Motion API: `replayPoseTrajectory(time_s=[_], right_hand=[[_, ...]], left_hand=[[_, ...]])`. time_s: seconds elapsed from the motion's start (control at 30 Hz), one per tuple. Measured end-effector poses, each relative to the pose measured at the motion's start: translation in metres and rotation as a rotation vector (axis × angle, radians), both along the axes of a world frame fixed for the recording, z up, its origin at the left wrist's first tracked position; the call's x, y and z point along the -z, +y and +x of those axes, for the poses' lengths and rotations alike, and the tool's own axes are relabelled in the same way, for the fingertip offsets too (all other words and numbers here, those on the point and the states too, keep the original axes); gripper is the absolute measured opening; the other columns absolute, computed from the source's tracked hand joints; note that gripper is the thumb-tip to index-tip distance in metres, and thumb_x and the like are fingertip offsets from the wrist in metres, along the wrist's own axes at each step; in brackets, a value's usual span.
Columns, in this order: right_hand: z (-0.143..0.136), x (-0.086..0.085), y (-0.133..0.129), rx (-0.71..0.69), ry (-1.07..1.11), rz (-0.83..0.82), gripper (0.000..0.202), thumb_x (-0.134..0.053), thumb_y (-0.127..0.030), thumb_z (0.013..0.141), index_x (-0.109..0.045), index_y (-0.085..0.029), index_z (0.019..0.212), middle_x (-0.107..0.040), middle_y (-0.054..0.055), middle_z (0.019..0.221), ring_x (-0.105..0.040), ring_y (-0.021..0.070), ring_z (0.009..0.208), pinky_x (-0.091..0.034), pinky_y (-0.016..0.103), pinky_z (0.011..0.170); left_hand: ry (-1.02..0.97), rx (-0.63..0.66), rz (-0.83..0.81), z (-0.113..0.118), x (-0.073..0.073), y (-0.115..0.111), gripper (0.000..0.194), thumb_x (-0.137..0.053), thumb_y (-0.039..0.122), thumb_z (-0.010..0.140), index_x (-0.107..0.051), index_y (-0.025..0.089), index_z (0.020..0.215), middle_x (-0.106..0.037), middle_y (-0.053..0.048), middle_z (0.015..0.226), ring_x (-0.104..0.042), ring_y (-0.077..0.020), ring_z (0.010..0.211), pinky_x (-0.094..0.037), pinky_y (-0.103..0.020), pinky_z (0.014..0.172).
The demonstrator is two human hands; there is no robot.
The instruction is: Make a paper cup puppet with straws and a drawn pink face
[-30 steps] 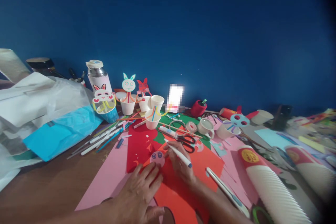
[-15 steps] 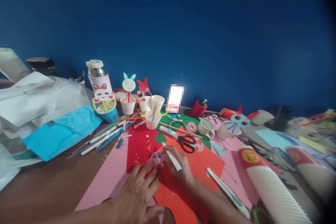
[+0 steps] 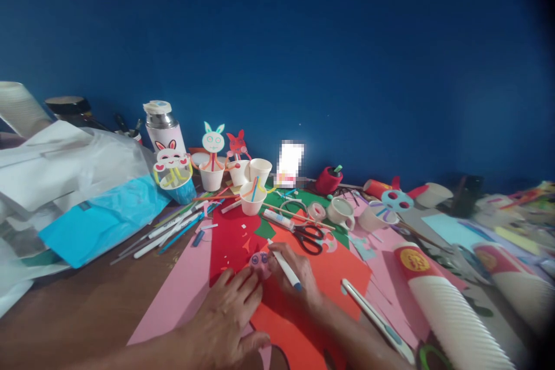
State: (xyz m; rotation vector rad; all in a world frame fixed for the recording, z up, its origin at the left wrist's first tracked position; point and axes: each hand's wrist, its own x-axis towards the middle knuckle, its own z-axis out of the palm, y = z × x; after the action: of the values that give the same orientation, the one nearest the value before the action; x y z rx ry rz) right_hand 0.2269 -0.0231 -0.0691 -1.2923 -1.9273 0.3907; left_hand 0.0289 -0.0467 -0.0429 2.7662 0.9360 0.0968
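My right hand [image 3: 295, 274] is closed around a white marker [image 3: 286, 266] with a blue end, its narrow tip pointing up and to the left. Its fingers rest at the right side of a small pink paper face [image 3: 259, 261] with large dark drawn eyes. My left hand [image 3: 232, 303] lies flat, fingers spread, the fingertips touching the lower left edge of that face. Beneath both hands are red paper [image 3: 228, 231], orange paper [image 3: 299, 329] and pink paper [image 3: 169, 300]. Part of the face is hidden by the fingers.
Black-handled scissors [image 3: 309, 238] and a glue stick [image 3: 278, 219] lie beyond my right hand. A white cutter [image 3: 377, 321] and stacked paper cups [image 3: 455, 312] are to the right. Cup figures [image 3: 212, 176] and a flask [image 3: 163, 130] stand behind; several markers [image 3: 169, 234] lie left.
My left hand has shifted very slightly left. The right hand keeps hold of the marker in nearly the same place, and the view has tilted a little.
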Motion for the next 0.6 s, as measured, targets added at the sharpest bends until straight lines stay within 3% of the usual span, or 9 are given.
replayPoseTrajectory(time_s=[0.33, 0.5, 0.6], right_hand=[[0.0046, -0.0073, -0.0039, -0.137, 0.099, -0.079, 0.024, -0.041, -0.031, 0.093, -0.052, -0.022, 0.112, -0.069, 0.004, 0.084, -0.066, 0.017, 0.068, -0.047, 0.025, 0.06], [0.0054, -0.0051, -0.0033, -0.154, 0.087, 0.009, 0.026, -0.038, -0.033, 0.093, -0.06, -0.023, 0.103, -0.069, 0.007, 0.091, -0.065, 0.02, 0.077, -0.048, 0.029, 0.067], [0.005, -0.0018, -0.0026, -0.126, 0.142, -0.028, 0.022, -0.042, -0.032, 0.093, -0.06, -0.022, 0.101, -0.068, 0.005, 0.085, -0.064, 0.0175, 0.072, -0.048, 0.027, 0.064]], left_hand=[[-0.046, -0.013, 0.046, -0.001, 0.0069, -0.0008, 0.058, -0.04, 0.062, 0.088, -0.059, 0.017, 0.121, -0.058, -0.014, 0.127, -0.044, -0.0352, 0.122, -0.029, -0.055, 0.1], [-0.044, -0.01, 0.048, -0.0015, 0.007, -0.0015, 0.057, -0.04, 0.062, 0.088, -0.059, 0.019, 0.119, -0.058, -0.014, 0.128, -0.043, -0.0377, 0.123, -0.028, -0.058, 0.098], [-0.04, -0.006, 0.049, -0.0019, 0.0064, -0.0018, 0.057, -0.037, 0.062, 0.089, -0.057, 0.019, 0.121, -0.057, -0.014, 0.13, -0.043, -0.0376, 0.123, -0.027, -0.058, 0.099]])
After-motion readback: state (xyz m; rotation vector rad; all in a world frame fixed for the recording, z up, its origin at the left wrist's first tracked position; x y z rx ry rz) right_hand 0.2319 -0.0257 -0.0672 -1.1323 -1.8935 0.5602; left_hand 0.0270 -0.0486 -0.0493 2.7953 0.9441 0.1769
